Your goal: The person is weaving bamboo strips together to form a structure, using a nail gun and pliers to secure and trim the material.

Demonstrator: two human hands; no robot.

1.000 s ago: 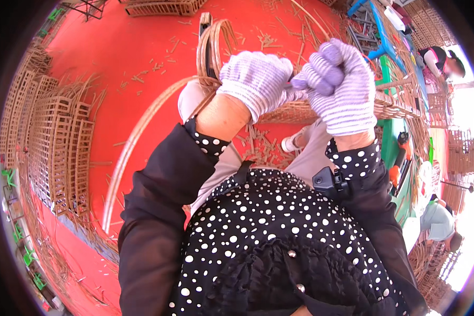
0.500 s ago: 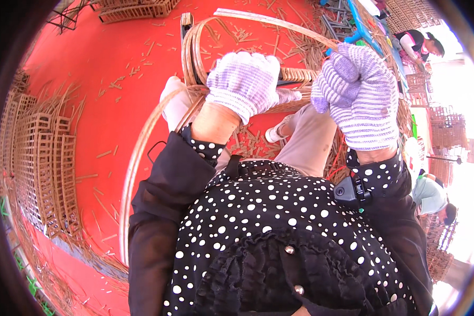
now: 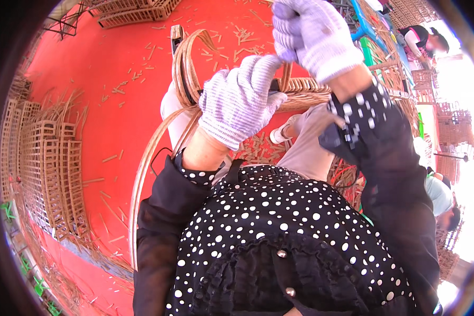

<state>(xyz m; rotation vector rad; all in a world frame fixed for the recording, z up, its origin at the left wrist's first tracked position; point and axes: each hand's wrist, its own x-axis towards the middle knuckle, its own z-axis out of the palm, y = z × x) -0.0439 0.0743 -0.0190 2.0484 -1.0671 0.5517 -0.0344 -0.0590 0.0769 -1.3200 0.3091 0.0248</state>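
Note:
Across my knees lies a dark frame whose bar (image 3: 306, 84) is wound with brown wicker strips. My left hand (image 3: 239, 100), in a white and purple knit glove, is closed round this bar, its fingers hiding the part they grip. Raised beyond it, my gloved right hand (image 3: 316, 39) makes a fist on a brown wicker strip (image 3: 286, 77), which runs down taut to the bar. Beside my left hand, a bundle of strips (image 3: 186, 63) loops over the frame's upright end (image 3: 177, 34). Long loose strips (image 3: 142, 195) trail down past my left forearm.
Stacked wicker baskets (image 3: 50, 179) stand at the left, and another woven piece (image 3: 137, 11) lies at the far left. Cut strip scraps (image 3: 242, 37) litter the red floor (image 3: 110, 58). Co-workers (image 3: 421, 45) sit on the right, near blue furniture (image 3: 371, 31) and more wicker.
My right hand has moved left and away from me, drawing the strip to a steeper angle near my left hand. The left hand stays on the bar, shifted slightly toward me.

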